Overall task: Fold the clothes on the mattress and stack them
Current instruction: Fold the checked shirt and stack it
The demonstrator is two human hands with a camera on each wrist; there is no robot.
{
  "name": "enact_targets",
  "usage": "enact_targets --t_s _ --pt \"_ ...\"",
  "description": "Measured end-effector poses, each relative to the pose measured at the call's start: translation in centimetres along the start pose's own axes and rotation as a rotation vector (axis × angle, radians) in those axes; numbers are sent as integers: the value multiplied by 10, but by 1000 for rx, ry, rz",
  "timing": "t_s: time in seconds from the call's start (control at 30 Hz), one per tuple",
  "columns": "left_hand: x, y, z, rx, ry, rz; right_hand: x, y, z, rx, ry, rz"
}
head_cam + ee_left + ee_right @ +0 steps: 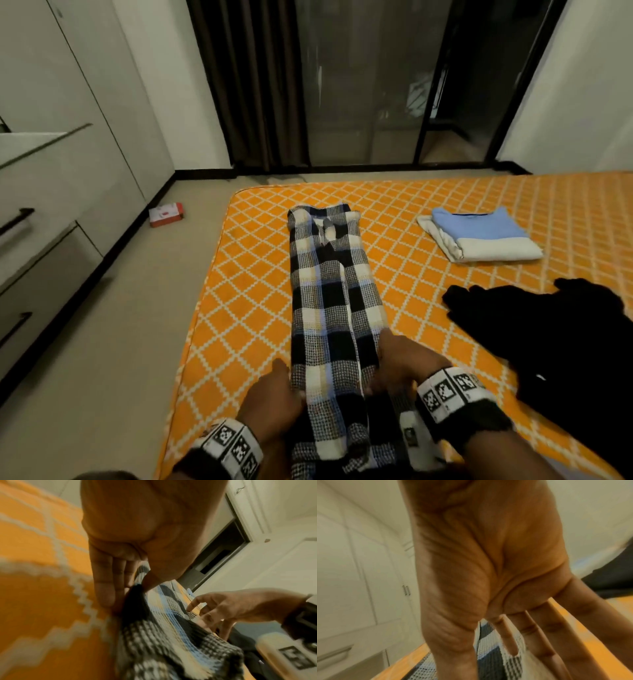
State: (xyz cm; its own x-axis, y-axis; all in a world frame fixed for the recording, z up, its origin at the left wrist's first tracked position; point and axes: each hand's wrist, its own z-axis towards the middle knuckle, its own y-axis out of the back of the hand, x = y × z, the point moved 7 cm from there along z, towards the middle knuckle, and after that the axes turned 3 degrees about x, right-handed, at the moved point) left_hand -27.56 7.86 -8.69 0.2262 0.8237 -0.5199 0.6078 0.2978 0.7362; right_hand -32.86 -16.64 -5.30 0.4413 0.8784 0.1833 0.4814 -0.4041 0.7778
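A black, white and blue checked garment (pixel 329 274) lies folded into a long narrow strip on the orange diamond-patterned mattress (pixel 445 198), running away from me. My left hand (pixel 277 390) pinches its near left edge, thumb on top and fingers underneath (pixel 126 591). At the near right edge my right hand (pixel 394 363) holds the cloth between thumb and extended fingers (pixel 486 661). The checked cloth (pixel 163 635) sags between both hands. The garment's nearest end is hidden under my wrists.
A folded blue and white stack (pixel 479 236) sits far right on the mattress. A crumpled black garment (pixel 565 342) lies near right. On the floor at left are a red-and-white box (pixel 166 214) and white drawers (pixel 34 257). Dark glass doors (pixel 359 85) stand behind.
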Motion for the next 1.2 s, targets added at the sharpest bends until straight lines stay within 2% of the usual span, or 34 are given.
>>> enact_targets --t_s 0.1,0.17,0.23,0.3,0.4,0.53,0.6,0.67,0.77,0.87,1.0,1.03,1.13,1.2 --pt "-1 32 8 -163 -192 274 -8 28 -4 -120 129 -364" --pt "-10 41 15 -167 -404 494 -16 33 -2 -177 221 -501" --pt "-22 40 18 -158 -633 645 -21 26 -1 -204 385 -626" --pt "-29 36 23 -169 -758 789 -23 17 -2 -231 541 -763" --pt "-37 25 23 -190 -837 913 -18 2 -5 -242 726 -889" --pt "-52 10 18 -266 -923 879 -3 -14 -6 -257 907 -941" --pt "-52 4 18 -214 -934 866 3 -17 -8 -299 982 -919" --pt "-45 1 20 -126 -886 852 2 -22 -8 -339 1052 -917" --pt "-41 -4 22 -75 -846 851 2 -23 -11 -399 1077 -867" --pt "-39 3 23 -76 -799 729 11 -6 -15 -319 1023 -583" --pt "-39 39 4 -49 -730 226 17 21 -34 -45 798 -133" --pt "-40 45 -1 0 -717 132 18 22 -42 49 747 -44" --pt "-37 60 -16 110 -690 -161 31 28 -72 219 804 263" --pt "-25 79 -17 -30 -569 -538 37 37 -86 257 808 453"
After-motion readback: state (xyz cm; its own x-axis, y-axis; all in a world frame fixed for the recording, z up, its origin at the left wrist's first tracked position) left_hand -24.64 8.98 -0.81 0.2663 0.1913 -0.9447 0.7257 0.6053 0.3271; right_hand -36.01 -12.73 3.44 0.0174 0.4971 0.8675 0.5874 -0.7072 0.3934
